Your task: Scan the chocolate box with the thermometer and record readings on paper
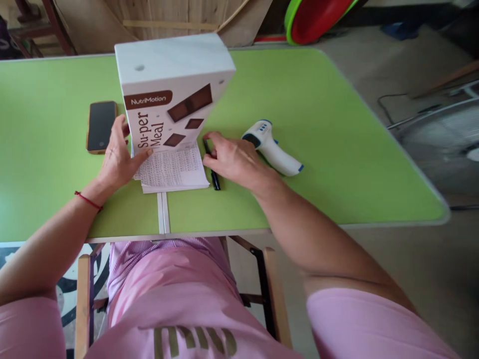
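Pen: the black pen (212, 172) is lying on the table (318, 149) right under your right-hand fingers (215, 144), at the notebook's right edge.
Pen axis: it is running away from you and slightly leftward, far tip under your fingertips, near end poking out toward you below the thumb.
Right hand: your right hand (234, 159) is resting palm down over the pen, fingers curling loosely together and touching its upper half; I cannot tell whether they are pinching it yet.
Left hand: your left hand (119, 159) is lying with fingers spread apart, thumb pressing on the notebook's (174, 169) left edge, fingertips against the box's lower left corner.
Box: the white box (172, 89) is standing upright on the notebook's far end, between your two hands.
Nearer hand: your right is the one on the pen; your left is sitting across the notebook from it.
Beyond the fingers: a thermometer (273, 149) is lying just right of your right hand, a phone (101, 125) just left of your left.
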Demonstrator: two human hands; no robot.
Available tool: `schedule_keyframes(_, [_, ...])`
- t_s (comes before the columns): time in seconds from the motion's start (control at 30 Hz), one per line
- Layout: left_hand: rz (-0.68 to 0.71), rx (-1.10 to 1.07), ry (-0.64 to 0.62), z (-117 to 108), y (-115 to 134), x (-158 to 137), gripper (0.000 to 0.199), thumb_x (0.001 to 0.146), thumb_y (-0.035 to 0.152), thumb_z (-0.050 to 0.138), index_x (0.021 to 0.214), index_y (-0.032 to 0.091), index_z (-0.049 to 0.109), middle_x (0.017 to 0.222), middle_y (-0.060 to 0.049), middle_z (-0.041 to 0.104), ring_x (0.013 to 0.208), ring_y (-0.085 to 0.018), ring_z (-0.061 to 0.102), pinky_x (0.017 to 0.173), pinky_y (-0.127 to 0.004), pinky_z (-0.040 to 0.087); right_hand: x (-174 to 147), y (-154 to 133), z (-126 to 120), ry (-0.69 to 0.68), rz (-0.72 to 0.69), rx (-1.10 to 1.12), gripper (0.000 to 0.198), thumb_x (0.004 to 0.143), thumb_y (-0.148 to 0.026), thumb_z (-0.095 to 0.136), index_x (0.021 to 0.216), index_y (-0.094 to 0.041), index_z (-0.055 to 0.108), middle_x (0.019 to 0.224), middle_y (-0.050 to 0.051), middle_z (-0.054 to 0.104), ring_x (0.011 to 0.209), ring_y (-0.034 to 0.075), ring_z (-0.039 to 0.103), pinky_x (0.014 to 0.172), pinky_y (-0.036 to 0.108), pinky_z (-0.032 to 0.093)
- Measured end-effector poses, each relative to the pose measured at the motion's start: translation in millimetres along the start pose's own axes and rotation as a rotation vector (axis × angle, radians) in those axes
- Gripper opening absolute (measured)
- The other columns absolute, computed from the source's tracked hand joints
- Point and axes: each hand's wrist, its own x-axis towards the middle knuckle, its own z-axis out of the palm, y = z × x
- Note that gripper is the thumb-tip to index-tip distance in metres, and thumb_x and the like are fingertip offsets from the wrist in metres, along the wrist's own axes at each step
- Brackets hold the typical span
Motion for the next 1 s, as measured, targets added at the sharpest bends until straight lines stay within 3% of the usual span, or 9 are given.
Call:
schedule_keyframes(0.1, [0.012, 0.11, 0.137, -4, 20, -2, 0.06, 0.072, 0.055, 0.078, 0.109, 0.023, 0.043, 0.117, -0.007, 0.052, 0.111, -0.028, 0.056, 0.091, -0.048, 0.052, -1, 3, -1, 0.013, 0.047, 0.233, 0.032, 0.071, -0.018, 0.071, 0.102, -0.022, 0.068, 0.061, -0.003, 0.061, 0.06, 0.015, 0.053, 0.069, 0.037, 0.047])
schedule_keyframes(0.17, [0.03, 0.146, 0.261, -8, 36, -2, 0.055, 0.068, 0.05, 0.082, 0.097, 0.023, 0.044, 0.099, -0.003, 0.054, 0.088, -0.022, 0.06, 0.078, -0.043, 0.055, -1, 5, -5, 0.004, 0.061, 0.348, 0.027, 0.072, -0.016, 0.069, 0.097, -0.024, 0.069, 0.063, -0.004, 0.061, 0.062, 0.015, 0.053, 0.071, 0.036, 0.048])
schedule_keyframes(0.23, [0.073, 0.185, 0.282, -11, 48, -4, 0.038, 0.078, 0.045, 0.075, 0.093, 0.025, 0.046, 0.089, 0.0, 0.054, 0.076, -0.018, 0.058, 0.071, -0.039, 0.055, 1, 7, -11, 0.028, 0.041, 0.343, 0.017, 0.075, -0.014, 0.064, 0.088, -0.023, 0.071, 0.071, -0.001, 0.065, 0.07, 0.017, 0.058, 0.077, 0.037, 0.049])
schedule_keyframes(0.3, [0.193, 0.27, 0.21, -12, 54, -7, 0.028, 0.081, 0.042, 0.072, 0.085, 0.024, 0.05, 0.081, 0.0, 0.054, 0.07, -0.017, 0.057, 0.065, -0.037, 0.054, 3, 9, -17, 0.104, -0.032, 0.277, 0.018, 0.081, -0.014, 0.056, 0.089, -0.022, 0.07, 0.086, 0.003, 0.068, 0.085, 0.02, 0.062, 0.086, 0.039, 0.049])
schedule_keyframes(0.4, [0.439, 0.335, -0.008, -8, 53, -9, 0.017, 0.086, 0.037, 0.067, 0.087, 0.024, 0.056, 0.083, -0.001, 0.061, 0.072, -0.018, 0.06, 0.065, -0.035, 0.054, 5, 11, -25, 0.256, -0.178, 0.204, 0.024, 0.089, -0.02, 0.05, 0.108, -0.021, 0.063, 0.103, 0.006, 0.065, 0.099, 0.021, 0.061, 0.091, 0.042, 0.05])
schedule_keyframes(0.5, [0.554, 0.358, -0.204, -2, 48, -8, 0.01, 0.091, 0.032, 0.062, 0.093, 0.022, 0.061, 0.09, -0.003, 0.066, 0.078, -0.018, 0.065, 0.069, -0.032, 0.054, 1, 9, -23, 0.413, -0.327, 0.266, 0.025, 0.092, -0.039, 0.052, 0.112, -0.024, 0.055, 0.098, 0.005, 0.061, 0.088, 0.018, 0.06, 0.082, 0.039, 0.053])
schedule_keyframes(0.63, [0.543, 0.352, -0.305, 3, 39, -6, 0.015, 0.093, 0.032, 0.059, 0.097, 0.018, 0.065, 0.094, -0.007, 0.066, 0.086, -0.019, 0.066, 0.074, -0.031, 0.055, -10, -1, -8, 0.611, -0.46, 0.471, 0.031, 0.094, -0.057, 0.041, 0.093, -0.027, 0.049, 0.07, -0.002, 0.048, 0.059, 0.013, 0.049, 0.058, 0.032, 0.051])
schedule_keyframes(0.8, [0.518, 0.343, -0.324, 5, 33, -9, 0.018, 0.093, 0.031, 0.059, 0.098, 0.016, 0.067, 0.1, -0.009, 0.065, 0.092, -0.019, 0.065, 0.082, -0.033, 0.054, -25, -20, 5, 0.472, -0.506, 0.683, 0.037, 0.093, -0.057, 0.042, 0.097, -0.024, 0.058, 0.076, 0.0, 0.055, 0.069, 0.015, 0.057, 0.065, 0.034, 0.051])
schedule_keyframes(1.0, [0.513, 0.293, -0.414, 10, 25, -13, 0.021, 0.091, 0.033, 0.062, 0.101, 0.016, 0.069, 0.113, -0.012, 0.065, 0.106, -0.024, 0.06, 0.095, -0.042, 0.05, -26, -28, 15, 0.142, -0.111, 0.959, 0.008, 0.08, -0.027, 0.057, 0.083, -0.02, 0.061, 0.063, -0.004, 0.056, 0.056, 0.01, 0.051, 0.054, 0.026, 0.043])
